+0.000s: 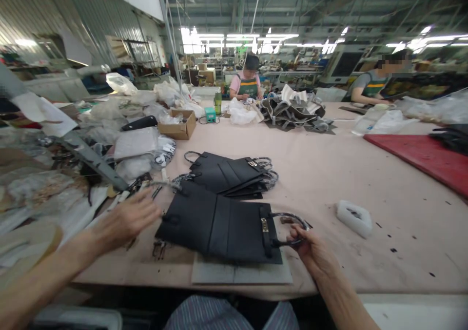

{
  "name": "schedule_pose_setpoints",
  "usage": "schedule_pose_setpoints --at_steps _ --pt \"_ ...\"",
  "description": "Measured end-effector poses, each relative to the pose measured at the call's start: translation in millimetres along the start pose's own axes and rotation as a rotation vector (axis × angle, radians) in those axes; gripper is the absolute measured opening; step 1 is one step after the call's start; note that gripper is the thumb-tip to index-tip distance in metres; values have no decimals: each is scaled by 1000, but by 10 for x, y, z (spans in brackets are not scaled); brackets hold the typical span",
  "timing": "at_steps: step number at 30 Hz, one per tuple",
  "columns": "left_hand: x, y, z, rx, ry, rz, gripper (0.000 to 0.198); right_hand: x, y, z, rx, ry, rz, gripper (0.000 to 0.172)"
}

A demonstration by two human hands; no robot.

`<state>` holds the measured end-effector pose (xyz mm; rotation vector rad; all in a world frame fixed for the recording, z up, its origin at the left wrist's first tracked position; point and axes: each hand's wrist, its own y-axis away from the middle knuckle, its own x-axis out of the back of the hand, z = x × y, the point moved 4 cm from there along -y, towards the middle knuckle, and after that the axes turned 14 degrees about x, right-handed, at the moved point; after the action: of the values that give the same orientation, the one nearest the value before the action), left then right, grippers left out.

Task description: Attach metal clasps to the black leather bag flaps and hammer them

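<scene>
A black bag panel [237,227] with a handle at each end and a gold-coloured clasp [264,224] lies spread in front of me, partly over a pale board [241,272]. My right hand [309,249] pinches the plastic-wrapped right handle [298,218] between thumb and fingers. At the other end, my left hand [127,220] is closed around the left handle [161,184], slightly smeared by motion; its exact grip is partly hidden. Just beyond, more black bag panels [219,171] with wrapped handles lie in an overlapping stack.
A white block-like holder [354,218] sits at right, with dark scraps around it. Plastic bags and a cardboard box [179,125] crowd the left, beside a slanting metal post [95,159]. Grey pieces [292,110] are heaped farther back. A red board [424,159] lies right. Two people work across the table.
</scene>
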<state>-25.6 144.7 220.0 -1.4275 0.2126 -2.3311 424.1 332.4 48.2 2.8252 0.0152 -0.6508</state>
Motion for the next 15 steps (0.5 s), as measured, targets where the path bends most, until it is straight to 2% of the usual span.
schedule_pose_setpoints --at_steps 1,2,4,5,6,8,10,12,15 --pt "63 -360 82 -155 -129 -57 29 0 123 23 -23 -70 26 32" --pt "149 -702 135 -213 -233 28 27 -20 260 71 -50 -125 51 34" --pt "235 -1239 208 -128 -329 280 35 -118 572 232 -105 -185 78 35" --pt "202 -1397 243 -52 -324 378 41 -197 738 340 -137 -205 74 34" --pt "105 -1479 277 12 -316 423 46 -291 903 463 -182 -222 58 34" --pt "-229 -1440 318 87 -313 375 44 -501 1206 730 -302 -244 8 37" --pt "-635 -1194 260 122 -358 213 33 -680 1430 969 -404 -260 -6 43" --pt "-965 -833 56 215 -408 67 26 -807 1569 1143 -471 -278 -5 47" --pt "-1228 -259 -389 447 -450 -70 27 -910 1677 1281 -529 -296 -32 53"
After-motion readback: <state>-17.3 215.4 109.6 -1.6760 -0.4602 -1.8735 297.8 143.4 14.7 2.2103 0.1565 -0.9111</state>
